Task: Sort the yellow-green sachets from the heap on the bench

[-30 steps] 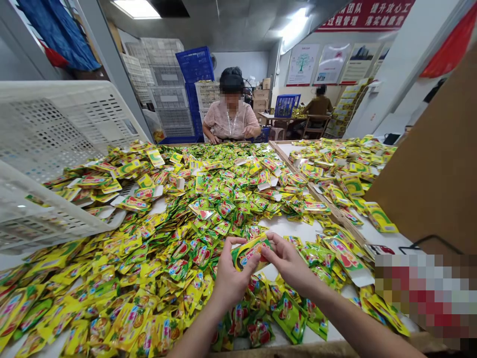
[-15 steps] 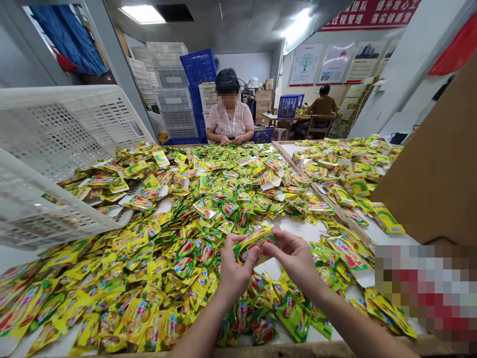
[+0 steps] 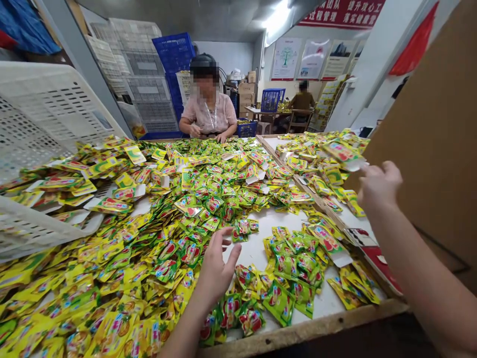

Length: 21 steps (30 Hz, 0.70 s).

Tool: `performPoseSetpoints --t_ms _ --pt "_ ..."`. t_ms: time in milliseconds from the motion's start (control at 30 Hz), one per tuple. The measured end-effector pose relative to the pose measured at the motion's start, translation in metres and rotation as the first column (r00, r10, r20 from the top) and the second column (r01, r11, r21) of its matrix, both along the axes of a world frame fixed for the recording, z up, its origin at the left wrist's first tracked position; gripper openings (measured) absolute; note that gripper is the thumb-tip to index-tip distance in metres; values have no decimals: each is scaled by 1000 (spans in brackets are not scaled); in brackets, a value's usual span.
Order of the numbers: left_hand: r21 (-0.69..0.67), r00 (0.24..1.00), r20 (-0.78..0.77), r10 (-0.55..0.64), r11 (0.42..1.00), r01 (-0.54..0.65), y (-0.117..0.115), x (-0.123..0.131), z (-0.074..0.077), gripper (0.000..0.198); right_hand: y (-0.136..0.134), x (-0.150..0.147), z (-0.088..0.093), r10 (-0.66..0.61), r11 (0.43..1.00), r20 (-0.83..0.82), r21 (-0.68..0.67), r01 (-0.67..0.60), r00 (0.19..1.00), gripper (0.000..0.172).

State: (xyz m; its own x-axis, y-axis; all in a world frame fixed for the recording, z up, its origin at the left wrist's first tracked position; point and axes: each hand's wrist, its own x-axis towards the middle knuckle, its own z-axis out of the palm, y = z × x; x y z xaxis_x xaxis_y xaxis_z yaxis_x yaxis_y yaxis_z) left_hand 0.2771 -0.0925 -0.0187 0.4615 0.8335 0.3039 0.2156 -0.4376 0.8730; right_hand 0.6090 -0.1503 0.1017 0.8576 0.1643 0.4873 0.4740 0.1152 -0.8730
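My left hand (image 3: 218, 261) hovers over the packets with its fingers apart and nothing in them. Just past its fingertips lie a few small green candy packets (image 3: 244, 227). Stretched far to the right, my right hand (image 3: 382, 186) has curled fingers at the white end of a small yellow-green carton (image 3: 343, 153). Motion slightly blurs that carton, which is over the right-hand section of the table. Another carton (image 3: 328, 242) with a white flap lies between my hands, beside a loose group of green packets (image 3: 296, 256).
A white perforated crate (image 3: 55, 107) lies tipped at the left, spilling cartons. A wooden divider (image 3: 316, 199) splits the table, and brown cardboard (image 3: 428, 164) stands at the right. Across the table sits a person (image 3: 210, 112); another person (image 3: 302, 99) sits farther back.
My right hand has swung from the middle to the far right with the carton. The left hand has let go of it and opened. The view has shifted, and the co-worker's hands have separated.
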Motion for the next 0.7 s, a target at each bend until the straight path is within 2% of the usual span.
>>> performPoseSetpoints --t_ms 33,100,133,167,200,233,300,333,433,500,567,700 --pt "26 1000 -27 -10 1000 10 0 0 1 30 -3 5 1 -12 1000 62 -10 13 998 44" --pt "72 996 -76 -47 996 52 -2 0 0 26 -9 -5 -12 108 989 174 -119 -88 979 37" --pt "90 993 -95 -72 993 81 -3 2 -1 24 -10 -17 -25 262 945 208 -253 -207 942 30" --pt "103 989 -112 -100 988 111 -4 3 -3 23 -9 -32 -41 399 877 207 -372 -305 893 23" --pt "111 983 -130 -126 984 141 -4 5 -5 22 -6 -47 -58 554 755 179 -519 -400 813 17" --pt "117 977 -150 -150 979 168 -5 6 -7 21 -3 -63 -74 738 515 111 -730 -449 666 17" --pt "121 963 -200 -178 971 205 -5 9 -12 20 7 -87 -100 833 307 14 -843 -441 553 13" --pt "121 956 -231 -182 969 214 -5 9 -14 20 11 -95 -109 849 246 -22 -868 -432 528 12" --pt "129 931 -333 -150 971 203 -2 9 -18 20 18 -100 -121 840 193 -100 -864 -466 533 12" --pt "150 907 -408 -106 972 182 3 12 -19 21 19 -93 -122 827 191 -150 -832 -521 541 13" --pt "189 868 -492 -58 967 172 11 19 -19 24 17 -85 -119 801 248 -184 -765 -595 570 12" --pt "265 812 -584 10 948 179 36 49 -22 40 13 -77 -114 716 431 -307 -511 -744 627 20"
